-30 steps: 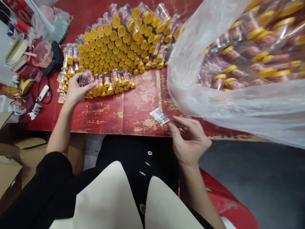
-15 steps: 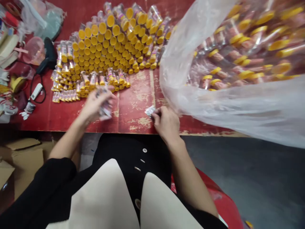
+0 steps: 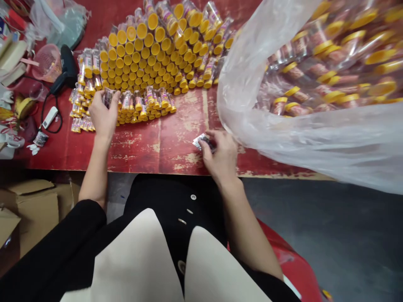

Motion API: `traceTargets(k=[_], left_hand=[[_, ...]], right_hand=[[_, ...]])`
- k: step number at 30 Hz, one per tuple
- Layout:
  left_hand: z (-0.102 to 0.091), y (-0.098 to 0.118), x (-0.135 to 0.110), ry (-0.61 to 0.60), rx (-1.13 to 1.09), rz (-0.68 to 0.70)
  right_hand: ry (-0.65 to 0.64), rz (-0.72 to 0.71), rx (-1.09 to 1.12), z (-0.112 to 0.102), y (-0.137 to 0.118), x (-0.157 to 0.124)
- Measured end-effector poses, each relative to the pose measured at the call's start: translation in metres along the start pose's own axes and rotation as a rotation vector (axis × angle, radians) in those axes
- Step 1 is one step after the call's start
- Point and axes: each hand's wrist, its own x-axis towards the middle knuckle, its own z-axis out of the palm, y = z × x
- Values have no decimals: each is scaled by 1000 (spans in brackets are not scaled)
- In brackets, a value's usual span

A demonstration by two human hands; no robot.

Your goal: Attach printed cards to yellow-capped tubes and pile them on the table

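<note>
My left hand (image 3: 103, 117) is at the near left of the stacked tubes, its thumb and fingers closed around a small clear tube (image 3: 108, 97) that lies on the low front row. The tubes have yellow caps and printed wraps; the tall stack (image 3: 141, 54) behind shows its cap ends towards me. Over the bare red table my right hand (image 3: 223, 157) pinches a small wad of white and dark printed labels (image 3: 199, 141) between thumb and fingers. Part of the wad is hidden by the fingers.
On the right a large clear plastic bag (image 3: 242, 100) lies open, full of loose yellow-capped tubes (image 3: 333, 96). A dark handheld device (image 3: 66, 69) with a cable, a pink basket (image 3: 47, 63) and clutter stand at the left. Cardboard boxes (image 3: 37, 218) are below the table edge.
My left hand has moved left and away from me to the front row of tubes, carrying the tube there. My right hand stays nearly in place with the labels.
</note>
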Motion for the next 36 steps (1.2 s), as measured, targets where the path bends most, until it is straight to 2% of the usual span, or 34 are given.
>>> traceTargets(k=[2,4,7,10,13,15,17,19,20,23,24,26,28,32,34,36], left_hand=[[-19,-7,28,17,227,59],[-25,-11,35,23,376,123],[-19,-12,23,-43,431,213],[-9,-10,14,-144,469,248],[-2,-8,17,-101,458,240],[2,-2,14,-45,364,212],[9,7,-1,-28,179,144],[23,16,-29,-81,-82,-2],[32,18,-46,-143,-223,-115],[68,13,-98,-441,-577,-524],[81,9,-113,-506,-654,-630],[103,-1,-132,-551,-741,-760],[118,-9,-139,-556,-763,-812],[130,-9,-135,-539,-805,-859],[134,-5,-135,-523,-841,-910],[140,-2,-138,-539,-843,-955]], right_hand=[[13,-73,54,1,-10,1],[24,-121,79,2,-17,1],[41,-130,103,3,-19,0],[44,-108,119,1,-14,-4],[46,-79,125,-5,-7,-10],[60,-53,141,-12,1,-15],[61,-7,146,-19,10,-20],[33,66,72,-23,20,-23],[7,107,8,-23,24,-24],[-85,189,-144,-18,31,-20],[-96,203,-139,-16,32,-18],[-73,210,-78,-12,30,-12],[-41,215,-46,-9,28,-4],[-108,232,-76,-9,22,6],[-30,208,-28,-10,18,4],[99,125,37,-12,11,-3]])
